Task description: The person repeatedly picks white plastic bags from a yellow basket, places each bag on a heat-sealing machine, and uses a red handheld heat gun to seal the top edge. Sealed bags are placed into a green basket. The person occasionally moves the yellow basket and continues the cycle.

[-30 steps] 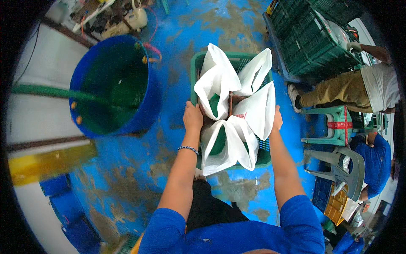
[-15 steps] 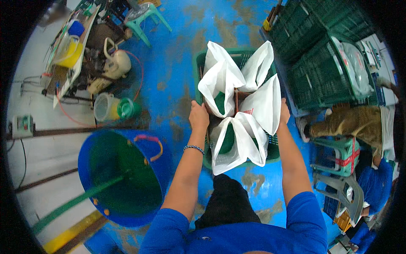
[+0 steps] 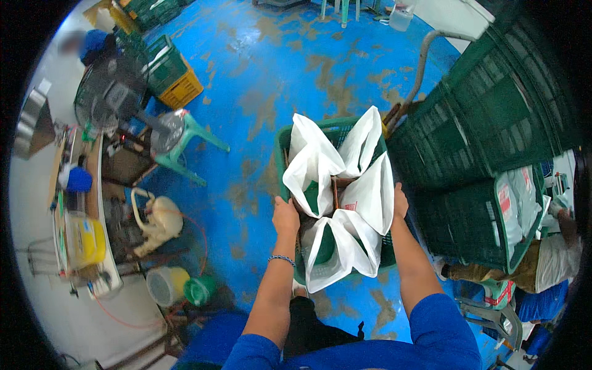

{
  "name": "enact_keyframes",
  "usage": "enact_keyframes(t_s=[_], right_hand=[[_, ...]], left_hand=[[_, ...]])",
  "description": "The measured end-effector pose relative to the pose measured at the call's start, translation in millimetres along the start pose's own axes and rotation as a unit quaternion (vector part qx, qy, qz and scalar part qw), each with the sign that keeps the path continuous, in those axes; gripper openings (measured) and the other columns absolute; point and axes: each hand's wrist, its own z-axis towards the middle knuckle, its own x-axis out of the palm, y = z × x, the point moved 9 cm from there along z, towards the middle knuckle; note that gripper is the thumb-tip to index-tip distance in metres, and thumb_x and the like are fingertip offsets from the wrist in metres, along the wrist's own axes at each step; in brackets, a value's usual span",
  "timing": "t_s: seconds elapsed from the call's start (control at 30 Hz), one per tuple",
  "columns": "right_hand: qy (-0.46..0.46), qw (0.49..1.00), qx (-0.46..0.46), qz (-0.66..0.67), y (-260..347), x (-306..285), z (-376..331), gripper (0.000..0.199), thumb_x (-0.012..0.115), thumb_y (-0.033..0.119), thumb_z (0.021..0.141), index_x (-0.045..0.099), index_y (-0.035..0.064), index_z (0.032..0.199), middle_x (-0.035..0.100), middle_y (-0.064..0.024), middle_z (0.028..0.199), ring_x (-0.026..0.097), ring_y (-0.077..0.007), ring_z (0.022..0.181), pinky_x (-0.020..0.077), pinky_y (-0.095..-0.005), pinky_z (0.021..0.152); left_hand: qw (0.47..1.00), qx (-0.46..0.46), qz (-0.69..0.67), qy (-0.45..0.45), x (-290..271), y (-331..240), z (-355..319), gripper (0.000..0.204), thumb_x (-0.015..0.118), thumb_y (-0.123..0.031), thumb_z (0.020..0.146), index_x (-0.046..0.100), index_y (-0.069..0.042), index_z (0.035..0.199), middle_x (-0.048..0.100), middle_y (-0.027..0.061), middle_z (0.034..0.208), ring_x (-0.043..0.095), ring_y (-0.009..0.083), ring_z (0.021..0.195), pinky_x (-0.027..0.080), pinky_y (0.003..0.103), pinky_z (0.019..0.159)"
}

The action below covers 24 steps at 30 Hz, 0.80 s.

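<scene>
A green plastic crate (image 3: 336, 131) is held out in front of me over the blue floor. Several white open-topped bags (image 3: 357, 243) stand upright in it, and something green shows inside some of their mouths. At the crate's left side my left hand (image 3: 286, 217), with a beaded bracelet on the wrist, is closed on the edge. My right hand (image 3: 401, 200) grips the opposite side, its fingers partly hidden behind a bag. Brown dividers (image 3: 336, 191) show between the bags.
Tall stacks of dark green crates (image 3: 475, 117) line the right, close to my right hand. To the left are a turquoise stool (image 3: 191, 148), a fan (image 3: 108, 92), a cream tank (image 3: 161, 219) and a green bucket (image 3: 200, 290). A grey hose (image 3: 425, 61) stands beyond the crate.
My view has shifted forward across the floor, with the crate still between both hands. The large blue barrel at the left has mostly passed out of view, and the far floor now shows.
</scene>
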Motion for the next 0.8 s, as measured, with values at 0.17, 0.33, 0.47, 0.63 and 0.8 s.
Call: enact_keyframes(t_s=[0.17,0.33,0.47,0.63,0.8], right_hand=[[-0.01,1.0,0.016,0.003,70,-6,101,0.028,0.051,0.025,0.089,0.045,0.0064,0.108,0.066,-0.021,0.094,0.065,-0.039,0.087,0.052,-0.048,0.073],[-0.009,1.0,-0.009,0.004,123,1,209,0.028,0.052,0.026,0.089,0.044,0.006,0.108,0.066,-0.0195,0.095,0.066,-0.037,0.085,0.0529,-0.0468,0.071],[-0.01,1.0,0.011,-0.002,162,3,288,0.029,0.052,0.027,0.089,0.045,0.0056,0.107,0.066,-0.0193,0.095,0.066,-0.0375,0.084,0.0529,-0.0469,0.072],[0.0,0.999,0.007,0.033,246,3,389,0.028,0.05,0.027,0.091,0.046,0.0058,0.108,0.067,-0.0182,0.091,0.066,-0.0388,0.083,0.0519,-0.0495,0.069],[-0.018,0.999,-0.01,0.033,314,-18,496,0.03,0.051,0.024,0.09,0.048,0.0007,0.108,0.065,-0.0228,0.094,0.064,-0.0394,0.089,0.0503,-0.0492,0.073]], left_hand=[[0.999,0.034,0.003,-0.003,-4,-70,115,0.033,0.051,-0.025,0.094,0.041,0.004,0.107,0.06,0.0287,0.1,0.06,0.0447,0.091,0.048,0.051,0.078],[0.999,0.03,0.012,0.023,14,-129,224,0.033,0.048,-0.025,0.095,0.041,0.004,0.108,0.059,0.0274,0.103,0.06,0.0437,0.091,0.049,0.05,0.077],[0.999,0.03,-0.007,0.023,20,-169,308,0.032,0.047,-0.027,0.095,0.041,0.003,0.106,0.06,0.0307,0.098,0.059,0.0465,0.089,0.048,0.052,0.076],[0.999,0.025,0.02,0.02,20,-233,425,0.036,0.048,-0.029,0.095,0.041,0.003,0.108,0.061,0.0291,0.101,0.059,0.0459,0.092,0.047,0.052,0.079],[0.999,0.008,0.012,0.044,43,-290,538,0.029,0.049,-0.025,0.095,0.041,0.002,0.103,0.059,0.0266,0.1,0.06,0.0434,0.09,0.049,0.05,0.076]])
